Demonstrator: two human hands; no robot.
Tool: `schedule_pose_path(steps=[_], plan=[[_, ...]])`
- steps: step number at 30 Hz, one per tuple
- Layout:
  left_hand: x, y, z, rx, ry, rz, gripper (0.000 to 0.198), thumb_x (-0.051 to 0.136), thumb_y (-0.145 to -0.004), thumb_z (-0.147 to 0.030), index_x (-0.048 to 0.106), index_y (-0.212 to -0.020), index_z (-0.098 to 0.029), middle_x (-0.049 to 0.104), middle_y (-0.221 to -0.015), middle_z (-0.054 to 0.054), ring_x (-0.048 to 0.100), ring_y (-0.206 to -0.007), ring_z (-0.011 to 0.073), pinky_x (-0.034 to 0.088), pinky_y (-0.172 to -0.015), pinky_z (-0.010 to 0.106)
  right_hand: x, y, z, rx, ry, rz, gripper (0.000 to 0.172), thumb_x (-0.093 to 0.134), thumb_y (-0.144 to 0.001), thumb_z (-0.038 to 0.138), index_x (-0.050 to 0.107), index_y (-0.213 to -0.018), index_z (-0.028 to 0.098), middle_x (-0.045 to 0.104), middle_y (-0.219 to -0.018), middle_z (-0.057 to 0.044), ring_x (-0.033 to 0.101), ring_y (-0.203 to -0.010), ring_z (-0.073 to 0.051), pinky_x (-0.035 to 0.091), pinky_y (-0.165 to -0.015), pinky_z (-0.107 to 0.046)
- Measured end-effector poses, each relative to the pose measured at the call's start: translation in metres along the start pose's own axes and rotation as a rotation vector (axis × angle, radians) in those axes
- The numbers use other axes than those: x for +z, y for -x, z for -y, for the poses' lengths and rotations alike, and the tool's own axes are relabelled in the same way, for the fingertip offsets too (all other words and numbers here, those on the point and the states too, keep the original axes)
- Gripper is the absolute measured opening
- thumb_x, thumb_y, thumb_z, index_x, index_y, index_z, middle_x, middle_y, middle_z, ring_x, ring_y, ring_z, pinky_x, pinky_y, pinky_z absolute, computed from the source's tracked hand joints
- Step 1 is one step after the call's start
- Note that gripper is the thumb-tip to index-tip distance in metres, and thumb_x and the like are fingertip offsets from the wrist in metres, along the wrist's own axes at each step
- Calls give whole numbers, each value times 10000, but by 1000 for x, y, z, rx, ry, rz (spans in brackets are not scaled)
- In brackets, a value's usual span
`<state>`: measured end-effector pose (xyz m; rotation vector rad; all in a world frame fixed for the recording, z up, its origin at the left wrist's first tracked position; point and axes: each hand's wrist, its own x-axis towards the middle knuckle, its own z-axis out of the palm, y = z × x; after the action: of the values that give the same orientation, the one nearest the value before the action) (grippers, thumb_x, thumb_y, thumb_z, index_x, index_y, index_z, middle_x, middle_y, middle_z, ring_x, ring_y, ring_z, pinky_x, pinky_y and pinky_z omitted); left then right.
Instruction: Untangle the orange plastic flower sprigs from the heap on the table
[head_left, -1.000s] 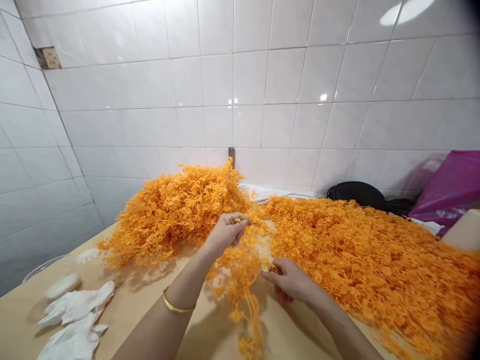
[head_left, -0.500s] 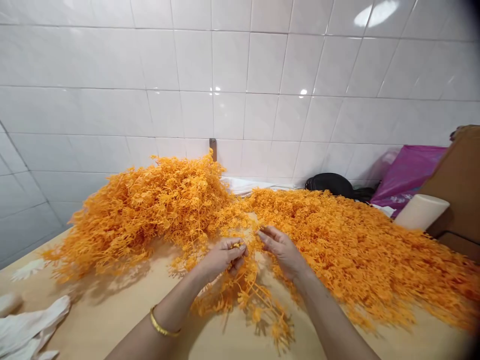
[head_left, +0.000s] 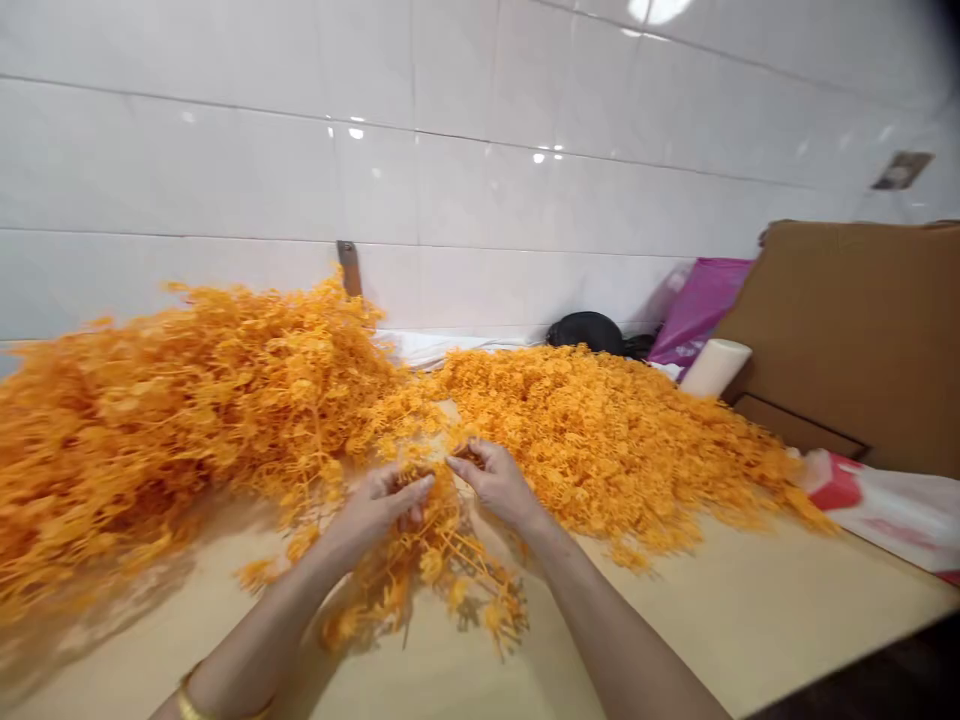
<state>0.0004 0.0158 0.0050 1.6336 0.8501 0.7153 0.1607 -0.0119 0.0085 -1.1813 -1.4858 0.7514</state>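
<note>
At the far left, a tall, loose left pile [head_left: 172, 400] of orange plastic sprigs covers the pale wooden bench [head_left: 750, 620] and runs out of the picture; it is blurred there. A gold bangle [head_left: 191, 705] shows at the bottom edge on the person's left wrist.

The left hand [head_left: 375, 505] lies just in front of that pile. Its fingers are curled in and its thumb is pressed to them, closed around the top of a bunch of orange sprigs [head_left: 427, 580]. The bunch hangs down from the hands and fans out on the bench between the two forearms.

Above, on the white tiled wall [head_left: 480, 150], a small metal bracket [head_left: 347, 268] sits behind the left pile's peak.

The right hand [head_left: 495, 485] is just beside the left one, their fingertips almost touching. Its thumb and forefinger are pinched together on a sprig at the top of the same bunch, and its other fingers are loosely bent.

Behind and to the right of it, a lower, wider right pile [head_left: 600, 430] of the same sprigs spreads across the bench.

Against the wall beyond that pile lie a black bag [head_left: 585, 328] and a purple bag [head_left: 697, 305], with a white roll [head_left: 716, 367] just beside them. Further right, a brown cardboard box [head_left: 855, 330] stands on the bench. A red and white plastic bag [head_left: 885, 505] lies in front of it.
</note>
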Motion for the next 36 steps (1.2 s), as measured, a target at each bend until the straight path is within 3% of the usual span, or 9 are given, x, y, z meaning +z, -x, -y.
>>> schedule_pose_path(steps=[2, 5, 7, 9, 11, 18, 24, 30, 36], plan=[[0, 0, -5, 77, -143, -191, 347, 494, -708, -456, 543, -881, -159, 570, -740, 36, 536, -656, 152, 409, -565, 262, 4, 1, 2, -63, 147, -89, 158, 461, -768, 271, 548, -690, 164, 574, -712, -19, 509, -692, -142, 367, -637, -247], [3, 4, -11, 344, -420, -572, 390, 531, -689, -420, 535, -991, -173, 532, -1016, 83, 496, -941, 222, 406, -775, 351, 10, 6, 4, -171, 313, -87, 168, 413, -798, 243, 548, -723, 177, 578, -726, -24, 508, -695, -142, 359, -641, -249], [9, 7, -12, 544, -574, -687, 338, 527, -710, -350, 538, -996, -172, 520, -1068, 92, 429, -1049, 233, 329, -894, 384, 14, 9, 5, -215, 367, -54, 145, 412, -790, 209, 548, -748, 181, 580, -726, -30, 511, -702, -149, 357, -661, -260], [16, 9, -10, 633, -639, -609, 286, 489, -744, -284, 532, -1005, -173, 557, -1018, 87, 428, -1046, 219, 313, -907, 374, 16, 11, 5, -219, 385, -57, 126, 420, -765, 171, 544, -789, 178, 579, -752, -44, 513, -732, -164, 357, -684, -278], [22, 8, -5, 536, -595, -500, 272, 433, -779, -262, 518, -1021, -172, 581, -934, 84, 498, -904, 194, 373, -810, 337, 17, 11, 3, -190, 346, -58, 125, 422, -753, 162, 521, -828, 177, 568, -761, -44, 508, -723, -166, 363, -669, -283], [23, -1, 4, 237, -41, -361, 184, 464, -744, -284, 487, -619, -150, 425, -560, -24, 382, -545, 92, 300, -525, 217, 13, 8, -2, -24, -94, -19, 280, 565, -703, 291, 497, -963, 211, 544, -942, -34, 494, -875, -161, 384, -757, -288], [20, -2, 5, 133, 283, -259, 168, 571, -676, -305, 539, -657, -140, 446, -587, -25, 380, -554, 76, 292, -553, 210, 15, 4, -7, 53, -341, 10, 206, 563, -714, 342, 570, -845, 183, 572, -827, -31, 512, -819, -156, 395, -754, -288], [21, -4, 13, 34, 423, -248, 229, 577, -682, -352, 518, -602, -146, 286, -414, -75, 216, -402, 41, 175, -434, 205, 25, 6, -13, 67, -312, -10, 240, 566, -709, 372, 582, -866, 192, 569, -753, -3, 509, -740, -143, 399, -672, -262], [25, -4, 13, 132, 433, -276, 221, 621, -650, -298, 506, -565, -130, 399, -495, -50, 336, -471, 41, 259, -480, 182, 31, 6, -15, 107, -437, -9, 215, 592, -692, 359, 622, -743, 152, 578, -697, -14, 513, -715, -145, 398, -675, -271]])
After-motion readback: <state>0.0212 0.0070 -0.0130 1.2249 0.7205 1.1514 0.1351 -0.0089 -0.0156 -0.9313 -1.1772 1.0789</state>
